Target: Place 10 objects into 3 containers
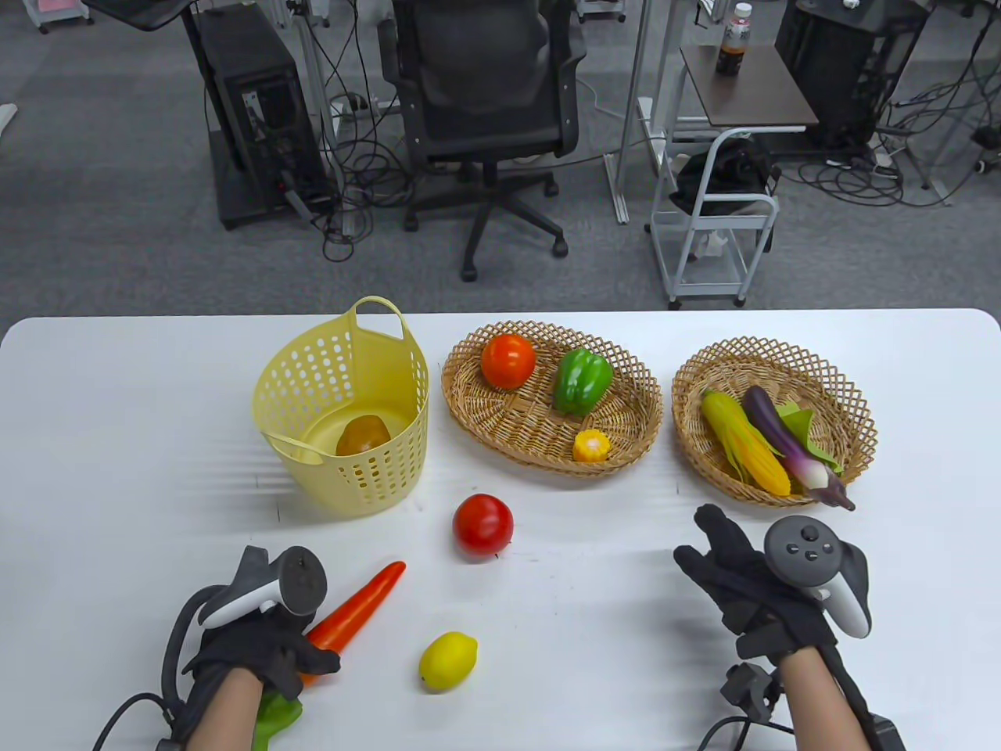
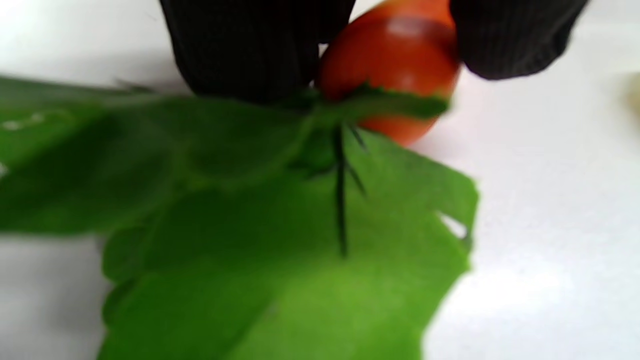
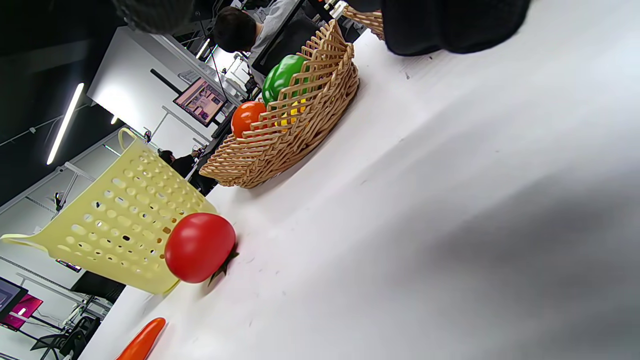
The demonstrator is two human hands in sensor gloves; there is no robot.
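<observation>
My left hand [image 1: 262, 645] grips the thick end of an orange carrot [image 1: 360, 606] at the table's front left; its green leaves [image 2: 280, 240] fill the left wrist view, fingers [image 2: 245, 45] around its top. My right hand [image 1: 743, 583] is open and empty, fingers spread above the table in front of the right wicker basket [image 1: 688, 383]. A red tomato [image 1: 482, 526] and a yellow lemon [image 1: 447, 661] lie loose on the table. The yellow plastic basket [image 1: 344, 407] holds a potato [image 1: 363, 435].
The middle wicker basket [image 1: 469, 391] holds an orange tomato [image 1: 507, 361], a green pepper [image 1: 582, 380] and a small yellow piece [image 1: 591, 445]. The right basket holds corn [image 1: 743, 442] and an eggplant [image 1: 790, 446] that overhangs its rim.
</observation>
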